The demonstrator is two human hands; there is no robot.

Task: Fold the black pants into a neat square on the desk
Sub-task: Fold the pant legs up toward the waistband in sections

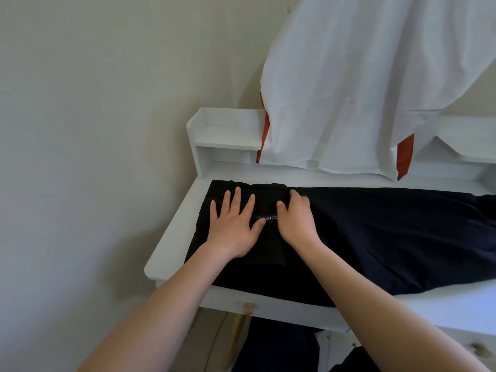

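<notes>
White red-striped cloth [349,103] draped over shelf [228,135], black pants [375,232] across white desk [173,234], left hand [233,226] flat, fingers spread, right hand [295,221] fingers curled on fabric, grip unclear, beige wall [80,103]

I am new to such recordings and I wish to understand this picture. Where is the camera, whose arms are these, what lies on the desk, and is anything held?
There is no machine here: a person works with two bare hands. The one picture comes from a camera worn on the head, looking forward and down, so the arms enter from below. On the white desk lie black pants, stretched out to the right. The left hand presses flat on them, fingers spread. The right hand rests beside it on the pants; its fingers are bent and blurred, so I cannot tell whether it pinches the fabric. Behind, a white cloth with red stripes hangs down.
</notes>
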